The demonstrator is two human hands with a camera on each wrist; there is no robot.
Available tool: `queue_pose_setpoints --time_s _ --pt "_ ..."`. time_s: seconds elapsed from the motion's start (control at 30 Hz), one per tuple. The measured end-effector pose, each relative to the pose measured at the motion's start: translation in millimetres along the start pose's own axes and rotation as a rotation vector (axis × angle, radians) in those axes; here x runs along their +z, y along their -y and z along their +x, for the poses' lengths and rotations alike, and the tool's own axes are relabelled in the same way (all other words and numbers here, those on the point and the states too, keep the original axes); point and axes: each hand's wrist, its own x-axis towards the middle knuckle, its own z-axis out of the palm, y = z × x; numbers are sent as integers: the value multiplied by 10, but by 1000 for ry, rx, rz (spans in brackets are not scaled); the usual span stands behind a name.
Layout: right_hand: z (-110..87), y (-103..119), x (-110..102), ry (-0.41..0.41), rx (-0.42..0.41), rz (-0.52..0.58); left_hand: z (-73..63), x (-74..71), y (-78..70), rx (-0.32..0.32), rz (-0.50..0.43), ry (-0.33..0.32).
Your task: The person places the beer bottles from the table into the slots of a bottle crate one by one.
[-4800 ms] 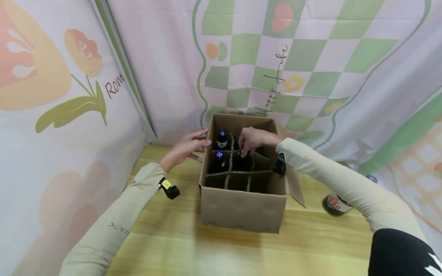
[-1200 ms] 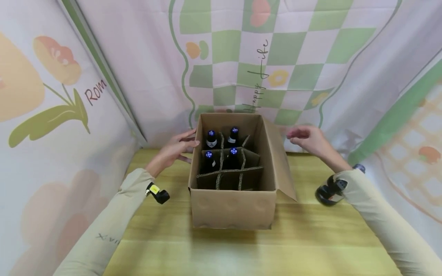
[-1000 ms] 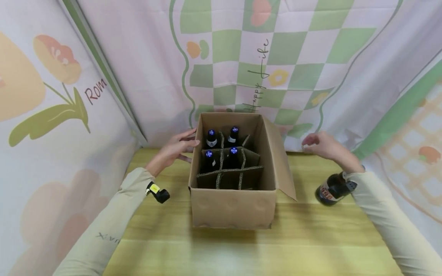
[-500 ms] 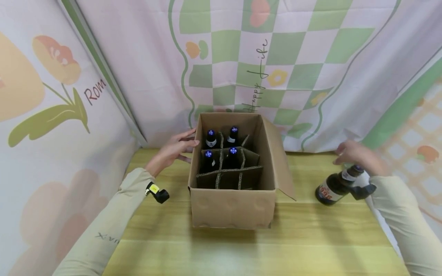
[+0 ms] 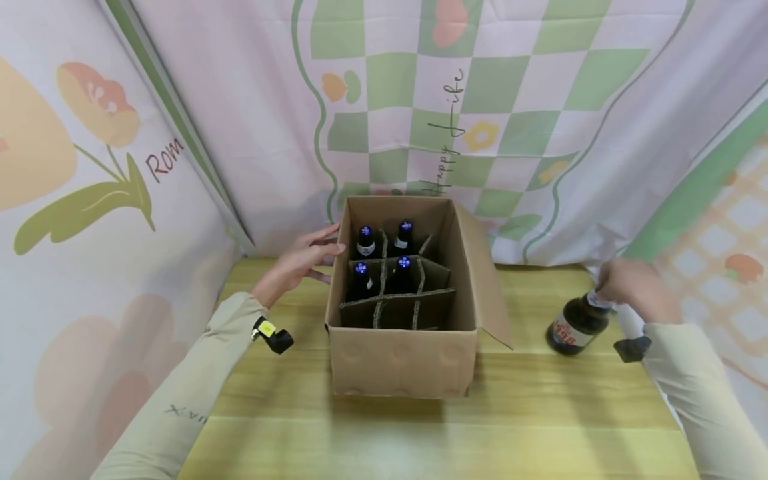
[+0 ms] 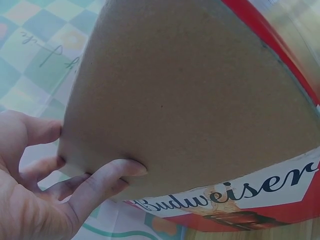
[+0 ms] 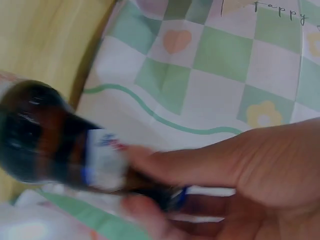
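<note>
My right hand (image 5: 639, 290) grips the neck of a dark beer bottle (image 5: 576, 325), which stands on the table at the right. In the right wrist view, the thumb and fingers lie around the neck of the bottle (image 7: 50, 140); that view is blurred. My left hand (image 5: 300, 263), fingers spread, rests against the left side of an open cardboard box (image 5: 401, 363). Up close in the left wrist view, the left fingertips touch a plain brown cardboard face (image 6: 185, 100). Several blue-capped bottles (image 5: 403, 267) stand inside the box, in the left and middle columns.
Cardboard dividers (image 5: 399, 297) split the box into compartments. A flap (image 5: 489, 287) hangs out on the box's right side, between the box and the bottle. Printed curtains (image 5: 444, 100) close off the back and sides of the wooden table (image 5: 390, 440).
My right hand has left the box, where two more bottles now show in the middle column. It has moved right and taken the table bottle by its neck. The left hand stays at the box.
</note>
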Motion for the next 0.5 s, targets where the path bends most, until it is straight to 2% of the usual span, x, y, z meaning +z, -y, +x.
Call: queue_pose_setpoints --time_s 0.17,0.37,0.5 --pt "160 -45 181 -138 -44 56 -14 -15 -3 2 -10 -8" --pt "275 21 486 -403 -161 207 0 8 16 13 -21 5" --pt "307 19 592 -508 -157 242 0 3 6 12 -20 0"
